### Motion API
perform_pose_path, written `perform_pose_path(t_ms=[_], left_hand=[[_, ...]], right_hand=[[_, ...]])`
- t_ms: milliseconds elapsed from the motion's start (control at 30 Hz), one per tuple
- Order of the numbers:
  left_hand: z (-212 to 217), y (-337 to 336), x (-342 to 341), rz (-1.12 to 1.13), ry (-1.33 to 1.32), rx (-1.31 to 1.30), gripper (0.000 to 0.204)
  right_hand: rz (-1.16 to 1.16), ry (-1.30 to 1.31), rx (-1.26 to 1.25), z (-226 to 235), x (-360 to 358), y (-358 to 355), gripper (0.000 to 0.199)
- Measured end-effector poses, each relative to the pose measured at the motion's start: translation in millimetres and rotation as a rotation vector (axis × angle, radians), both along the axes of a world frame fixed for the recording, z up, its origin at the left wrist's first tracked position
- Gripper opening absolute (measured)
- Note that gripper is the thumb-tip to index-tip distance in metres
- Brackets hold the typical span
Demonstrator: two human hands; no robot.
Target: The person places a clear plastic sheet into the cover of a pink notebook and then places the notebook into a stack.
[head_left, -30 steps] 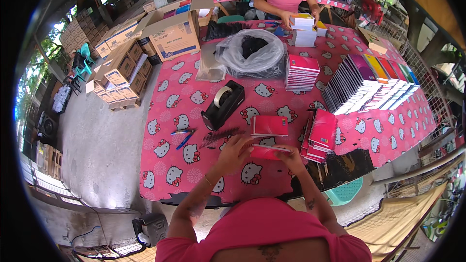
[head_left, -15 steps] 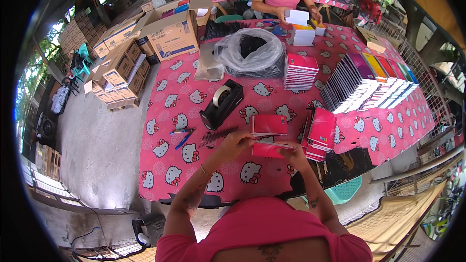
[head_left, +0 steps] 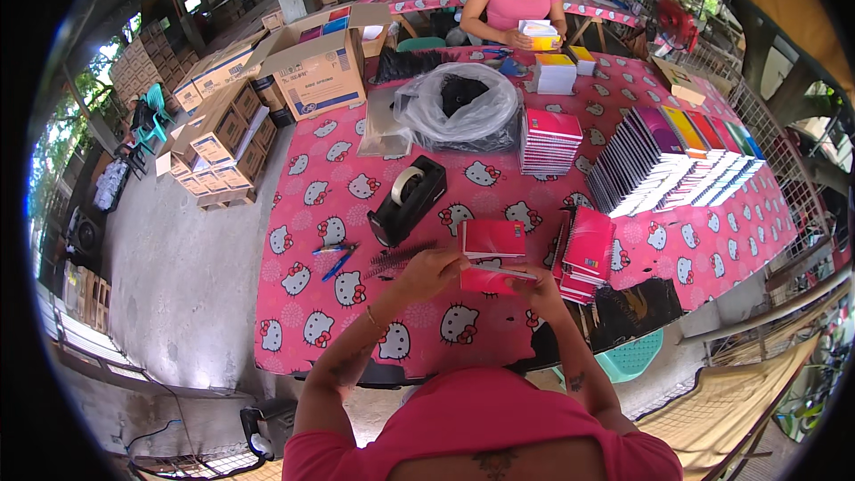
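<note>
Table with pink patterned cloth (head_left: 499, 343), in a covered work area; cardboard box (head_left: 319, 82) toward the far left.
Item: one small red notebook (head_left: 488, 281), near the table's front edge, between both hands, just below a red notebook pile (head_left: 492, 239).
Right hand (head_left: 541, 292): fingers closed on the notebook's right end.
Left hand (head_left: 434, 274): fingertips at its upper left corner; whether they pinch paper or a wire is too small to tell.
Nearby: loose black coils (head_left: 401, 260), left; spiral notebooks (head_left: 589, 242), right.
Handling, judged: light; cover bendy but fairly stiff, perhaps slick; loose pages could fan. Best held flat across the short ends, thumb on top, spine edge left free.
</note>
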State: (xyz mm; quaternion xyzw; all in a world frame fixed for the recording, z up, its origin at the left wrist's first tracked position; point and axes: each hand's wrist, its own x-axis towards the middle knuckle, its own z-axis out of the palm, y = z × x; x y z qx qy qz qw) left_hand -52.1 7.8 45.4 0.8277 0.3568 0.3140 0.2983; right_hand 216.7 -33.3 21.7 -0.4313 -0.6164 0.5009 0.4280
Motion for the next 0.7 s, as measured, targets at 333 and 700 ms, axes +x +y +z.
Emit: perform_pose_path(t_ms=[333, 700], left_hand=[[-14, -63, 39, 0.350, 0.514, 0.473, 0.078], [-3, -54, 51, 0.281, 0.516, 0.540, 0.078]], right_hand=[[-0.225, 0.042, -0.024, 24, -12, -10, 0.028], [-0.249, 0.063, -0.036, 23, -10, -4, 0.032]])
